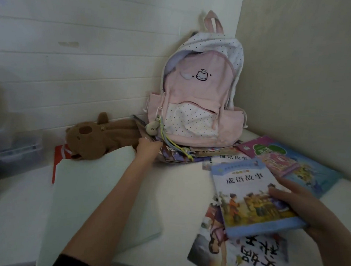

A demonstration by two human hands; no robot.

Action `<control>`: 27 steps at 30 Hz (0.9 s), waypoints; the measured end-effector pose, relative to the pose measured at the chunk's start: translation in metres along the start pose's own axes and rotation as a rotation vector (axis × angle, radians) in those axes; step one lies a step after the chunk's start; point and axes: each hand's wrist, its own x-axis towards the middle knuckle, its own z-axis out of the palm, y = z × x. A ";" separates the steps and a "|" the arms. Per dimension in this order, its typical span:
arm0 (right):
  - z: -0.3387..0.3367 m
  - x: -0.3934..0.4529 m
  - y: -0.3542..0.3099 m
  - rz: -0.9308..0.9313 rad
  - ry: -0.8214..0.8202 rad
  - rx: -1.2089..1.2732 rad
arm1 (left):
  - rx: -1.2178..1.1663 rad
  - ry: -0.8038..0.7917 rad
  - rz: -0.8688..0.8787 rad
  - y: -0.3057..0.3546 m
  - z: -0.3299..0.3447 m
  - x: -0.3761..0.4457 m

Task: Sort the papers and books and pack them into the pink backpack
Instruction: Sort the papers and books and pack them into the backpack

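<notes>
- The pink fabric backpack (pixel 199 105) stands upright in the corner, atop thin booklets.
- A brown plush toy (pixel 99 138) lies left of it.
- A large white paper sheet (pixel 95 193) lies before the toy.
- Illustrated paperback books (pixel 255 202) overlap at right.

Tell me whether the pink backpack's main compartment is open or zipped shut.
Open. The pink backpack stands upright in the corner, and its dotted top flap gapes away from the pink front panel, leaving a dark gap along the left side.
</notes>
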 end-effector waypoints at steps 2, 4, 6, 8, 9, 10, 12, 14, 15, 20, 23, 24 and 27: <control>-0.009 0.014 0.007 0.034 0.072 -0.227 | 0.075 0.007 -0.025 -0.004 0.011 0.008; -0.007 0.027 0.009 0.022 0.066 -0.432 | 0.107 0.029 -0.020 -0.009 0.026 0.007; 0.002 0.035 0.008 -0.022 0.030 -0.676 | 0.171 0.093 0.024 -0.011 0.038 0.004; 0.011 0.041 0.008 -0.034 -0.030 -0.844 | 0.221 0.147 0.050 -0.012 0.045 0.005; 0.016 0.043 0.009 -0.037 -0.060 -0.935 | 0.224 0.152 0.039 -0.011 0.046 0.007; 0.019 0.044 0.011 -0.040 -0.076 -1.029 | 0.218 0.148 0.021 -0.008 0.047 0.010; 0.024 0.044 0.013 -0.061 -0.034 -1.160 | 0.130 0.118 -0.035 -0.001 0.048 0.017; 0.029 0.039 0.010 -0.131 0.093 -1.180 | -0.031 0.061 -0.108 0.012 0.043 0.022; 0.033 0.038 0.008 -0.200 0.136 -1.146 | -0.125 0.019 -0.147 0.020 0.040 0.022; 0.086 0.051 -0.010 -0.535 -0.102 -0.643 | -0.361 -0.127 -0.165 0.070 0.018 0.008; 0.123 0.067 -0.024 -0.609 -0.216 -0.470 | -0.411 -0.186 -0.139 0.095 0.005 -0.011; 0.134 0.070 -0.028 -0.628 -0.225 -0.419 | -0.421 -0.203 -0.128 0.099 0.000 -0.017; 0.160 0.077 -0.028 -0.631 -0.189 -0.254 | -0.397 -0.264 -0.117 0.100 -0.016 -0.032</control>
